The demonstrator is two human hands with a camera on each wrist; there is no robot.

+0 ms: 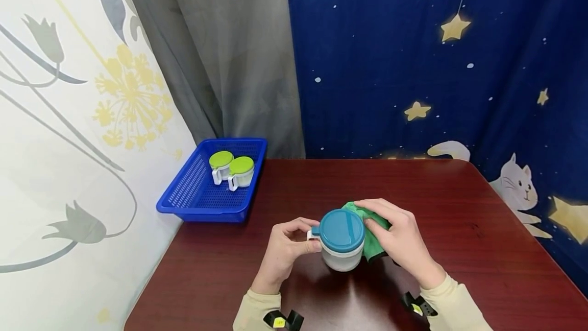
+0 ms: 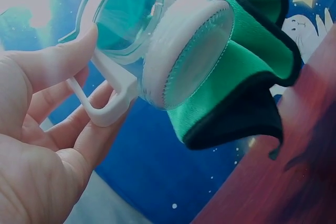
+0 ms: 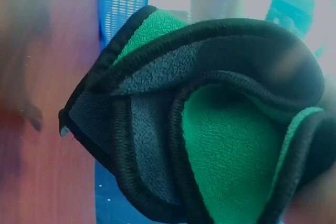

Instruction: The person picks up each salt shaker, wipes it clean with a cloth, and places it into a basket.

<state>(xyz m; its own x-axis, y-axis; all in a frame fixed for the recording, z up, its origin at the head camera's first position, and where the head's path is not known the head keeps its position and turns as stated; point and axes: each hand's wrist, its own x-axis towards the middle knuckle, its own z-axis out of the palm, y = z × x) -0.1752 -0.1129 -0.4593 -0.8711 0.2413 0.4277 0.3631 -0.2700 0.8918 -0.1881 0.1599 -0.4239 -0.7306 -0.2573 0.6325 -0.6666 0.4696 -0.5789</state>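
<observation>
blue basket (image 1: 207, 203) at table's (image 1: 459, 249) left edge, right side open

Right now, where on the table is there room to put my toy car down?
The table is bare on its right side, from the right hand out to the edge, and along the back near the blue curtain. It is crowded in the front middle, where both hands hold the jar and green cloth, and at the back left by the blue basket.
</observation>
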